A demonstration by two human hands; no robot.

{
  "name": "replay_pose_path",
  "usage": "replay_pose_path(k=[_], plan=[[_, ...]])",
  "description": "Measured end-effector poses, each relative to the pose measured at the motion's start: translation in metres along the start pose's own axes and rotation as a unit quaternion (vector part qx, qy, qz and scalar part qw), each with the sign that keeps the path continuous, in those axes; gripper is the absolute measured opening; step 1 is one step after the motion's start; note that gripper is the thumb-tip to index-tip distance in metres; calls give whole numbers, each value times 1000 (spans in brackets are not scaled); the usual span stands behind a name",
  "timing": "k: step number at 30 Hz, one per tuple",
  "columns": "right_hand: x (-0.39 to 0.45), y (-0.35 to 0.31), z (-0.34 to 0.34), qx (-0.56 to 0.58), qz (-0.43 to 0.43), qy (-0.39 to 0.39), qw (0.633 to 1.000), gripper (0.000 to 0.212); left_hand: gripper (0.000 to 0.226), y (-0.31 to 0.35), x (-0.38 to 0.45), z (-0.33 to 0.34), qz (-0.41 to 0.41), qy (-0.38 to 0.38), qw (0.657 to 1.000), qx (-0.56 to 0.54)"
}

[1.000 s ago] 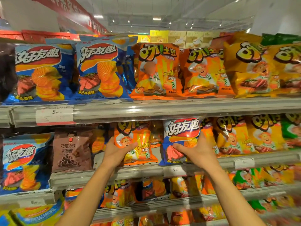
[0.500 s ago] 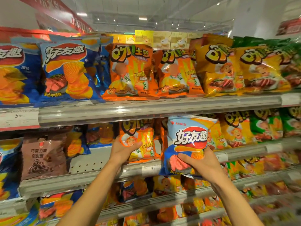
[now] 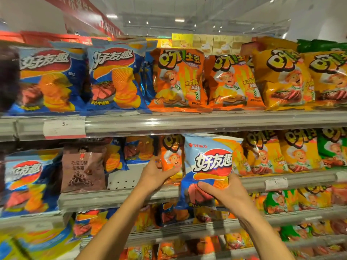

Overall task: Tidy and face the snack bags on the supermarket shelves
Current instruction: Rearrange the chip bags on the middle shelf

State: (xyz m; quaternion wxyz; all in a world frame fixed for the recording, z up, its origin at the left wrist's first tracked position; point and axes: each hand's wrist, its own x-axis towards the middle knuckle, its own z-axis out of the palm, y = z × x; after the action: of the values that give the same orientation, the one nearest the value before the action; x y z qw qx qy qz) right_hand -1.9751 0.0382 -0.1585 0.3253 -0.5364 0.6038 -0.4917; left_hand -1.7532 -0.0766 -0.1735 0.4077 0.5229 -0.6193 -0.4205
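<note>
- The right hand [image 3: 224, 194] grips a blue chip bag [image 3: 207, 169] by its lower part, fingers curled across the front, holding it upright and facing out in front of the middle shelf [image 3: 120, 196].
- The left hand [image 3: 155, 174] holds an orange chip bag [image 3: 171, 162] standing on that shelf, thumb on its front, just left of the blue bag.
- A brown snack bag [image 3: 83, 168] stands further left, beyond a bare stretch of shelf.
- A price tag [image 3: 63, 127] hangs on the rail above.
</note>
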Motion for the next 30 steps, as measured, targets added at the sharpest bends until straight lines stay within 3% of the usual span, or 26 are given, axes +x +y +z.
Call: replay_pose_path(k=[3, 6, 8, 10, 13, 15, 18, 22, 27, 30], plan=[[5, -9, 32, 2, 4, -12, 1000, 62, 67, -7, -14, -28, 17, 21, 996, 84], [10, -15, 64, 15, 3, -28, 999, 68, 48, -17, -40, -61, 48, 69, 978, 192], [12, -20, 87, 27, 0, -48, 998, 74, 30, -30, -59, -84, 100, 120, 931, 329], [15, -27, 112, 37, -8, -58, 998, 79, 27, -43, -74, -102, 123, 149, 870, 454], [20, -39, 146, 29, -35, -64, 997, 68, 7, -57, -90, -115, 182, 147, 815, 531], [26, -46, 163, 19, -41, -47, 998, 65, 13, -65, -97, -118, 236, 172, 791, 538], [42, -55, 181, 7, -24, -21, 999, 72, 18, -73, -99, -117, 236, 193, 779, 548], [63, -59, 193, -28, -26, -8, 999, 74, 11, -78, -97, -114, 208, 202, 792, 537], [82, -59, 205, -57, -19, -25, 998, 102, 11, -75, -97, -111, 195, 195, 800, 533], [82, -49, 211, -81, -10, -51, 995, 101, 9, -70, -97, -110, 184, 198, 802, 533]])
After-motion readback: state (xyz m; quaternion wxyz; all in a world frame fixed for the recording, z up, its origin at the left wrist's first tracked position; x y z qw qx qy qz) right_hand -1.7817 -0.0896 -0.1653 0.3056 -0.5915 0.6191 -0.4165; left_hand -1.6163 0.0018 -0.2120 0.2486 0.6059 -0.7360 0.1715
